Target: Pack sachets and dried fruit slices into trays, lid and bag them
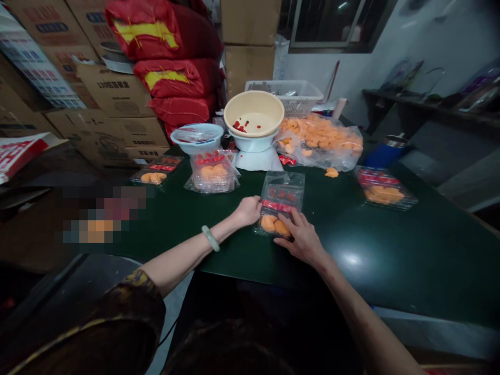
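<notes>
A clear plastic pack [282,205] with a red label band and orange, rounded pieces lies on the green table in front of me. At its left edge is my left hand [249,210], with the fingers curled closed against the plastic and a pale green bangle [211,238] on the wrist. Across the pack's lower right part rests my right hand [303,238], fingers spread over the orange pieces. Similar packs are around: a stack [214,174] to the left, one pack [156,172] farther left, and another pack [385,187] at the right.
A cream basin [253,112] with small red pieces tops a white scale-like base [259,159]. Beside it are a light blue basin [197,138] and a large bag of orange pieces [320,138]. One loose orange piece [331,172] lies nearby. Cartons [113,94] and red bundles [177,78] stand behind.
</notes>
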The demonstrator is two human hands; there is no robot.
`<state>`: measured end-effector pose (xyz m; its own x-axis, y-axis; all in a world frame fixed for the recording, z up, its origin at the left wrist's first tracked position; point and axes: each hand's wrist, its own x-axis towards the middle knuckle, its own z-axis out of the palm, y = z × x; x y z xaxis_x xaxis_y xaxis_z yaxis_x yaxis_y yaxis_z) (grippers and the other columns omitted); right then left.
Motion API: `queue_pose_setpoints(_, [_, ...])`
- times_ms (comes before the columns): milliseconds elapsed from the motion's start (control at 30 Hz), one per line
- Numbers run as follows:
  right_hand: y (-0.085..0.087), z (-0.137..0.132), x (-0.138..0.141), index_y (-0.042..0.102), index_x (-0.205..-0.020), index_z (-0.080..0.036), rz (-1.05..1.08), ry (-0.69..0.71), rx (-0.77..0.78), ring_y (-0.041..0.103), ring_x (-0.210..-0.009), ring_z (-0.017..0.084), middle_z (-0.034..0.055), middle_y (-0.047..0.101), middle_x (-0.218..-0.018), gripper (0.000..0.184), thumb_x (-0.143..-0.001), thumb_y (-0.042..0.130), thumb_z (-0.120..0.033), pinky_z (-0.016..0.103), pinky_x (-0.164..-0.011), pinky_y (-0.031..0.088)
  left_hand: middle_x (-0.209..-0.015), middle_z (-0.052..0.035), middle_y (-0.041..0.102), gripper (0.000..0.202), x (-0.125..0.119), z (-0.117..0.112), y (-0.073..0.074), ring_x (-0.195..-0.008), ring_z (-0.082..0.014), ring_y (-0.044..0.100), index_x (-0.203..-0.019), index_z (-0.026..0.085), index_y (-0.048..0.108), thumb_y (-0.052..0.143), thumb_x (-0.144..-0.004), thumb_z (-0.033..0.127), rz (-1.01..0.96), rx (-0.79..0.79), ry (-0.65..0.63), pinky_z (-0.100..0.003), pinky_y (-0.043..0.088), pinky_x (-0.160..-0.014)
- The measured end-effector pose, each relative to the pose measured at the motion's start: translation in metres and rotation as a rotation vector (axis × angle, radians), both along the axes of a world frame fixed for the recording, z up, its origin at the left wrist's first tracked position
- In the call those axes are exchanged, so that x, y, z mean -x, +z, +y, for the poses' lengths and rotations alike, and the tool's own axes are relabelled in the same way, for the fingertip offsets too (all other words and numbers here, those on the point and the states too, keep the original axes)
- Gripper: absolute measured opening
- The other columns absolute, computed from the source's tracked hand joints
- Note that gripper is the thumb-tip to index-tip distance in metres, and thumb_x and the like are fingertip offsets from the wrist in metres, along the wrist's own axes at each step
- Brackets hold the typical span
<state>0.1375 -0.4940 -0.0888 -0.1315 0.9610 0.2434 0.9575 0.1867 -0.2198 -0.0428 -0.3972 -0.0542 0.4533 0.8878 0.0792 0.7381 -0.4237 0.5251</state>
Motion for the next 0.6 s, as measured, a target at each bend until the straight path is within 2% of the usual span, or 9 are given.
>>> queue_pose_setpoints(67, [-0.006,0.004,-0.003,0.055,-0.122,-0.021,0.062,-0.022,-0.094,0.041,-0.121,0.034,0.0153,0.043,-0.136,0.047,-0.079,0.058,-0.039,0.048,-0.090,0.040,-0.083,-0.0099,0.064,0.020,-0.011,-0.014,0.002,-0.076,-0.0197,0.061,-0.089,0.013,0.061,0.043,-0.083,0.020,0.027,-0.020,-0.057,-0.027,0.044,-0.068])
queue_pose_setpoints(167, [-0.011,0.004,-0.005,0.065,-0.099,-0.017,0.187,-0.103,-0.235,0.054,-0.104,0.027,0.0138,0.058,-0.117,0.025,-0.078,0.059,-0.027,0.042,-0.086,0.045,-0.081,-0.0107,0.063,0.016,-0.012,-0.038,0.004,-0.075,-0.0212,0.060,-0.085,0.013,0.062,0.048,-0.079,0.020,0.061,-0.063,-0.119,-0.029,0.043,-0.068])
queue_pose_setpoints(233, [-0.011,0.001,-0.006,0.064,-0.087,-0.017,0.231,-0.116,-0.294,0.057,-0.093,0.024,0.0112,0.063,-0.105,0.013,-0.076,0.060,-0.023,0.039,-0.080,0.048,-0.075,-0.0075,0.063,0.017,-0.007,-0.042,0.006,-0.070,-0.0197,0.059,-0.082,0.015,0.062,0.050,-0.080,0.027,0.013,-0.047,-0.088,-0.029,0.043,-0.066])
queue_pose_setpoints(267, [-0.012,-0.003,-0.006,0.062,-0.083,-0.017,0.240,-0.106,-0.314,0.056,-0.090,0.024,0.0102,0.063,-0.101,0.009,-0.075,0.061,-0.022,0.038,-0.078,0.049,-0.073,-0.0057,0.062,0.018,-0.005,-0.040,0.007,-0.068,-0.0182,0.059,-0.079,0.016,0.062,0.051,-0.080,0.031,-0.052,-0.015,-0.017,-0.028,0.043,-0.065])
queue_pose_setpoints(367, [-0.011,-0.017,-0.007,0.058,-0.077,-0.018,0.265,-0.044,-0.376,0.054,-0.089,0.021,0.0081,0.063,-0.098,0.009,-0.076,0.064,-0.024,0.035,-0.076,0.048,-0.074,-0.0028,0.060,0.021,-0.006,-0.024,0.012,-0.063,-0.0131,0.056,-0.085,0.015,0.060,0.058,-0.077,0.035,-0.395,0.247,0.342,-0.023,0.042,-0.059])
queue_pose_setpoints(433, [-0.007,-0.029,-0.005,0.056,-0.075,-0.019,0.276,-0.029,-0.424,0.053,-0.088,0.020,0.0070,0.063,-0.096,0.011,-0.077,0.064,-0.027,0.033,-0.076,0.047,-0.077,-0.0037,0.060,0.032,-0.014,-0.016,0.014,-0.058,-0.0115,0.055,-0.101,0.013,0.055,0.061,-0.076,0.032,-0.558,0.442,0.484,-0.022,0.042,-0.053])
queue_pose_setpoints(500, [0.001,-0.040,0.000,0.055,-0.073,-0.018,0.238,-0.049,-0.459,0.052,-0.085,0.019,0.0063,0.063,-0.092,0.015,-0.077,0.064,-0.030,0.032,-0.074,0.045,-0.076,-0.0056,0.061,0.035,-0.024,-0.019,0.015,-0.054,-0.0117,0.055,-0.106,0.010,0.052,0.058,-0.079,0.031,-0.624,0.597,0.481,-0.023,0.043,-0.049])
queue_pose_setpoints(600, [0.019,-0.053,0.011,0.056,-0.071,-0.018,0.093,-0.093,-0.458,0.050,-0.090,0.023,0.0056,0.062,-0.087,0.023,-0.073,0.068,-0.038,0.035,-0.073,0.039,-0.073,-0.0084,0.063,0.023,-0.034,-0.038,0.016,-0.057,-0.0135,0.060,-0.091,0.008,0.057,0.052,-0.084,0.030,-0.689,0.799,0.393,-0.024,0.048,-0.053])
